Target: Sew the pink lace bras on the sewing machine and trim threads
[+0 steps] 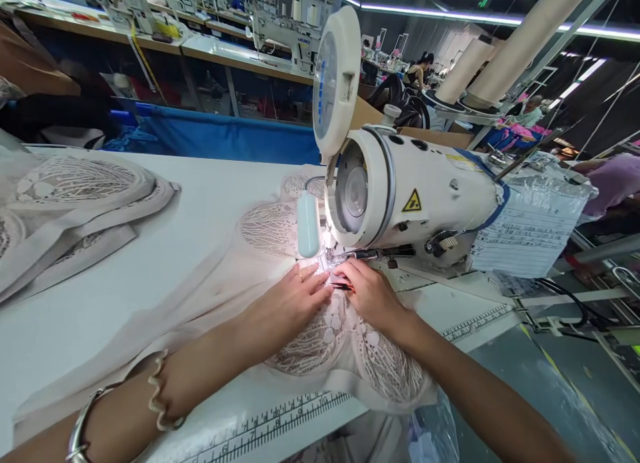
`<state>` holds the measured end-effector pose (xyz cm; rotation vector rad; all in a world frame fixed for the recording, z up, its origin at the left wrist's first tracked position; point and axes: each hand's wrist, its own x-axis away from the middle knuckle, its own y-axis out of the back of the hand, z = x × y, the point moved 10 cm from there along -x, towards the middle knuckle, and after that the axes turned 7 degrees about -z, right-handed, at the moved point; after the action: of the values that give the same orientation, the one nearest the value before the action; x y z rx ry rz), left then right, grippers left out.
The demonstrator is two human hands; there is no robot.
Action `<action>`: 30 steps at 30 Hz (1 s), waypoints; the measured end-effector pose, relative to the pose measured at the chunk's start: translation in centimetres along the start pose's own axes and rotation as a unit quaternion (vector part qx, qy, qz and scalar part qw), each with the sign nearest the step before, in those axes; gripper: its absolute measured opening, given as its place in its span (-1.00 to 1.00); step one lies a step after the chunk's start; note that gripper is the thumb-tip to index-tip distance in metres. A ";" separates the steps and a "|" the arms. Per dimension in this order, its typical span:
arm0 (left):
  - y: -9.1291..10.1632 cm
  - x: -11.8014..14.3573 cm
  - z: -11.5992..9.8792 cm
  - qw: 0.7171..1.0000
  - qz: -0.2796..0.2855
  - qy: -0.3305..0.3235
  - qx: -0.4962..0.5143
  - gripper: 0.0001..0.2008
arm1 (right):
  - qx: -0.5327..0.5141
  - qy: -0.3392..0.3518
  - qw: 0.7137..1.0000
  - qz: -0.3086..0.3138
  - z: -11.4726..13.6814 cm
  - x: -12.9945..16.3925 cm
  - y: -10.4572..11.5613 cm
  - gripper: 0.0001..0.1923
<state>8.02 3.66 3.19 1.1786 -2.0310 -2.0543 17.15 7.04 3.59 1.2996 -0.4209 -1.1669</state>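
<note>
Here, the lace garment (pixel 320 344) lies beneath the 2 hands, running from near right to far left past the sewing machine (pixel 440 183). The right hand (pixel 374 295) is closed round a small dark-and-orange tool (pixel 342 287); the left hand (pixel 293 299) rests on the garment, whether pinching I cannot tell.

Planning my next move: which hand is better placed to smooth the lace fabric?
Probably the left hand: it rests on the lace fabric, while the right hand appears to hold a small dark tool.
</note>
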 end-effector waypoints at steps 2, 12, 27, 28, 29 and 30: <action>0.9 -0.2 0.6 0.999 -0.015 -0.001 0.028 -0.66 | 0.017 0.002 1.000 0.002 0.0 -0.6 -0.2 -0.77; 1.8 -0.6 -1.0 1.000 0.008 -0.027 -0.013 -0.76 | 0.066 -0.037 0.997 -0.013 0.5 1.1 2.3 -0.78; 1.5 -0.5 -2.0 0.996 0.013 -0.059 0.059 -0.70 | 0.075 -0.032 0.995 0.065 -1.2 4.1 1.1 -0.64; 1.5 -0.5 -2.0 0.996 0.015 -0.056 0.068 -0.70 | 0.076 -0.046 0.991 0.102 -1.5 3.7 0.8 -0.51; 1.5 -0.5 -2.0 0.996 0.017 -0.055 0.073 -0.71 | 0.082 -0.054 0.986 0.136 -1.6 3.4 0.6 -0.41; 1.6 -0.5 -2.0 0.996 0.016 -0.055 0.076 -0.72 | 0.093 -0.060 0.980 0.164 -1.6 3.1 0.4 -0.34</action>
<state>8.67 1.96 5.12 1.0667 -2.2755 -2.0249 19.90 5.14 2.43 1.2638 -0.8167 -0.9453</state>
